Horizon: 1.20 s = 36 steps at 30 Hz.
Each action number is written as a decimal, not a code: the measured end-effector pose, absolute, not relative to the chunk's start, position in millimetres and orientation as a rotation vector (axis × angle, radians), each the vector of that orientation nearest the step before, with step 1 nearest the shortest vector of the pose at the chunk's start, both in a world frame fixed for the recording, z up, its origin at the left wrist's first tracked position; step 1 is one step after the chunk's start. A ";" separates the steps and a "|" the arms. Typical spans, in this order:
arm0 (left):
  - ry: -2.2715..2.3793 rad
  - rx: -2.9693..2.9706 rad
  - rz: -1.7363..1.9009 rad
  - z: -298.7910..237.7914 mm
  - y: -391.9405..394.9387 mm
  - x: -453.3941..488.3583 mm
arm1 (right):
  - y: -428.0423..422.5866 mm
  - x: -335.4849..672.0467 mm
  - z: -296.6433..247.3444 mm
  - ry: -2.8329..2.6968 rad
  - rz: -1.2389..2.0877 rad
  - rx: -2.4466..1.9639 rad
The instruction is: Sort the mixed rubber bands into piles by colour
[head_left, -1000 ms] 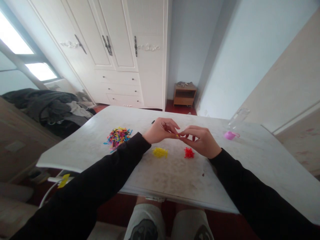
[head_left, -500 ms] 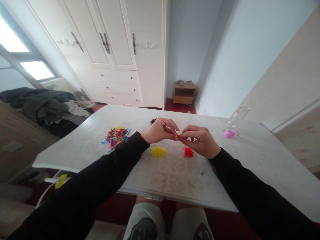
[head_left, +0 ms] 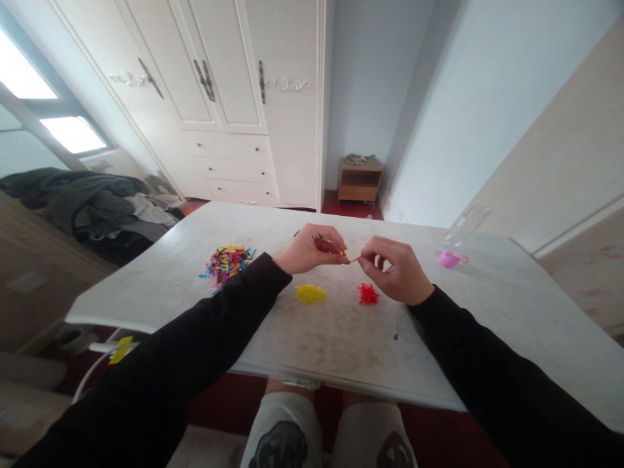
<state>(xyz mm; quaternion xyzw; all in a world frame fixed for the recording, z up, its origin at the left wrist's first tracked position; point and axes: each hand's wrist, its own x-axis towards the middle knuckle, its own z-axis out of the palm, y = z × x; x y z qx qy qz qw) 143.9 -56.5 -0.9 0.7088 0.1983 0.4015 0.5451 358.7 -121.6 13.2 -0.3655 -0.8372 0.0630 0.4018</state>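
Above the middle of the table, my left hand and my right hand face each other, fingertips a little apart. A thin red strip spans the gap, pinched at both ends. A tiny yellow piece shows at my left fingertips. Under my left wrist lies a heap of small yellow pieces. Small red pieces form another heap, just below my right hand. Left of my left forearm sits a mixed pile of colourful small strips. Black pieces are mostly hidden behind my left hand.
On the right of the white table are a clear bottle-like container and a purple item with a loop. A white wardrobe and a small wooden cabinet stand beyond. Dark clothes are heaped at left.
My fingertips, close together before, have moved apart, and the red strip now shows stretched between them. My left hand covers more of the black pieces.
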 end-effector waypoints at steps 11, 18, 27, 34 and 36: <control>0.557 2.099 0.407 15.9 -46.1 111.2 | -120.6 359.1 14.4 -2.121 0.172 -0.978; 0.593 2.307 0.287 17.3 -46.7 107.3 | -122.2 359.1 14.5 -2.147 0.176 -0.970; 0.575 2.252 0.136 25.6 -54.9 107.7 | -121.8 358.9 14.9 -2.167 0.164 -0.973; 0.586 2.227 0.177 20.0 -57.5 115.9 | -122.0 358.0 15.0 -2.157 0.171 -0.983; 0.551 2.206 0.152 16.7 -57.7 117.7 | -122.3 357.3 14.5 -2.162 0.166 -0.990</control>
